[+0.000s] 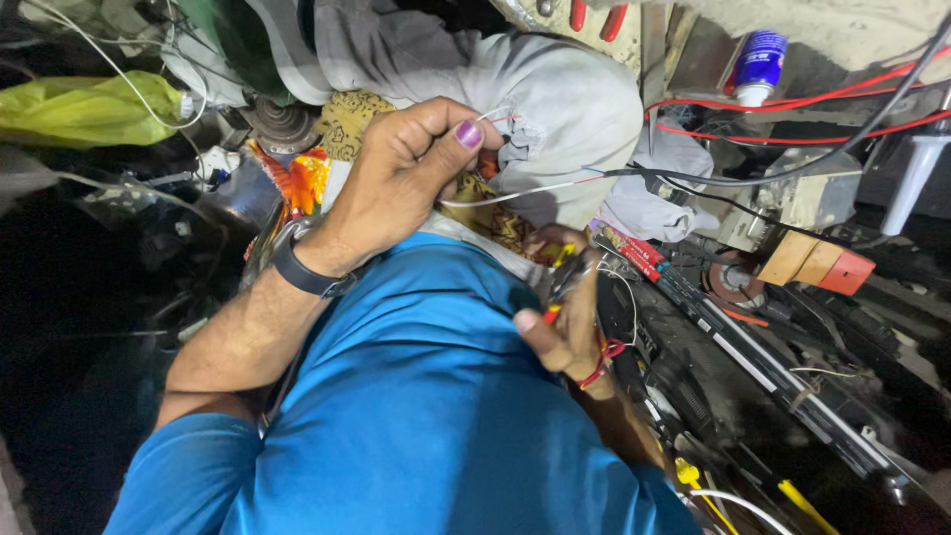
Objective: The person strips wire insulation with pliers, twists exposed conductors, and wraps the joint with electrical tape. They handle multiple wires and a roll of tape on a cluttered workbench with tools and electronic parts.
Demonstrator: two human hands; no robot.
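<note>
Head view: left hand (401,183), at eleven o'clock, pinches a thin white wire (515,193) between thumb and fingers. Right hand (570,332), at five o'clock, clamps small pliers (567,277). Pulled taut, the strand could slip or snap.

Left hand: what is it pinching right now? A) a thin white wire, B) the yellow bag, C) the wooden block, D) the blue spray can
A: the left hand pinches a thin white wire between thumb and fingers, and the wire runs off to the right toward the cables; the spray can, wooden block and yellow bag all lie apart from it.
</note>
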